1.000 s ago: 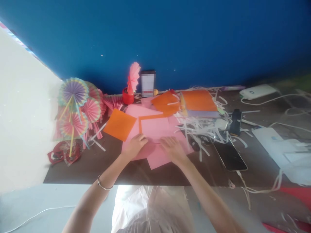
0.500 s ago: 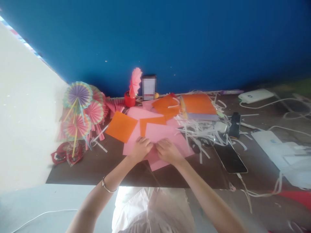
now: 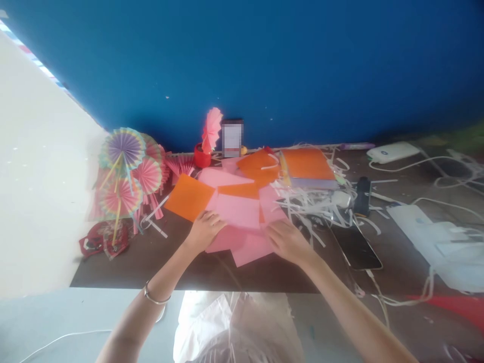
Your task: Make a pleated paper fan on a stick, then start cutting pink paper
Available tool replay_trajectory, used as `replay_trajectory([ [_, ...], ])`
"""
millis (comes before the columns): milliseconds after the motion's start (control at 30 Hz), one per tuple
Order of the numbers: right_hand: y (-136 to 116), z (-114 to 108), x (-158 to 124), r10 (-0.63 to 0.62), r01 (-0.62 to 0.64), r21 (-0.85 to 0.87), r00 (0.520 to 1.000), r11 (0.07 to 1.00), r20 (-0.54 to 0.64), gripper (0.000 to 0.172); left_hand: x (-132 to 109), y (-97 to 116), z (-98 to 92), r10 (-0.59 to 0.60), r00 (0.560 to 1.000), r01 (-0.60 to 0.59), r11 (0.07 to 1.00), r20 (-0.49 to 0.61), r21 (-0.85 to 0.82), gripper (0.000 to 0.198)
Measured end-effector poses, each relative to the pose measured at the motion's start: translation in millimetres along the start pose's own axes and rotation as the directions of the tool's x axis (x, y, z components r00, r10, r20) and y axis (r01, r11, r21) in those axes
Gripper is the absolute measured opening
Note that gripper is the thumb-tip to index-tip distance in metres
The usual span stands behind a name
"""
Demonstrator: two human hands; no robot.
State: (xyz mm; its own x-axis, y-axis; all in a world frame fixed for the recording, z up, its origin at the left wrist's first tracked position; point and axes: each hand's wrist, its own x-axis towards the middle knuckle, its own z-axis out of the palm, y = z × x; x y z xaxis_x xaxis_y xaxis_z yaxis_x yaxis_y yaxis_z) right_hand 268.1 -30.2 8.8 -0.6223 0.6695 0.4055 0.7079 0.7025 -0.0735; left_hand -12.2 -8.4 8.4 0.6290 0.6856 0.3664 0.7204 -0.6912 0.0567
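Pink paper [image 3: 239, 212] lies between my two hands, over other pink sheets [image 3: 245, 249] and an orange piece [image 3: 242, 190]. My left hand [image 3: 206, 229] is closed on its left edge, fingers curled together. At the right edge, my right hand [image 3: 285, 239] has its fingers pressed together on the paper; the fingertips are partly hidden. An orange square [image 3: 189, 197] lies just beyond my left hand.
Folded paper fans [image 3: 121, 148] stand at the left beside a red pot [image 3: 201, 157]. White paper strips [image 3: 313, 204], a phone [image 3: 357, 247], an orange stack [image 3: 308, 164], a white power bank [image 3: 393, 152] and cables are at the right.
My hands have moved apart, the left one leftward and the right one rightward. The pink paper between them now shows a fold or edge running across, and more of it is uncovered.
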Motion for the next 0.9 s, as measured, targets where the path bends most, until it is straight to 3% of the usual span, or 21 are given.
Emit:
replay_trajectory([
  [100,6.4,-0.2,-7.6,0.127,-0.129,-0.032,0.99,0.991,-0.059,0.025,-3.2,-5.9,0.0,-0.037,0.999,0.037,0.999,0.012,0.009,0.021],
  [200,-5.7,4.7,-0.6,0.181,-0.18,0.021,0.976,0.983,-0.117,0.017,-2.7,-3.6,1.1,-0.039,0.999,0.039,0.999,0.033,-0.006,0.022],
  [400,-39.1,21.4,29.8,0.091,-0.085,0.06,0.992,0.995,-0.092,0.022,4.8,13.2,4.3,0.035,0.997,-0.033,0.999,0.071,-0.033,0.023],
  [533,-36.9,23.3,32.0,0.052,-0.042,0.1,0.994,0.994,-0.1,0.027,9.2,17.8,4.8,0.127,0.989,-0.127,0.992,0.071,-0.006,0.017],
  [667,-32.3,17.4,28.2,0.009,0.006,0.135,0.994,0.991,-0.106,0.027,11.2,15.5,3.9,0.229,0.961,-0.235,0.972,0.158,0.026,0.017],
  [900,-25.1,4.9,21.6,0.027,-0.005,0.189,0.993,0.982,-0.116,0.026,7.6,-4.8,-5.1,0.304,0.923,-0.309,0.951,0.236,-0.015,0.017],
])
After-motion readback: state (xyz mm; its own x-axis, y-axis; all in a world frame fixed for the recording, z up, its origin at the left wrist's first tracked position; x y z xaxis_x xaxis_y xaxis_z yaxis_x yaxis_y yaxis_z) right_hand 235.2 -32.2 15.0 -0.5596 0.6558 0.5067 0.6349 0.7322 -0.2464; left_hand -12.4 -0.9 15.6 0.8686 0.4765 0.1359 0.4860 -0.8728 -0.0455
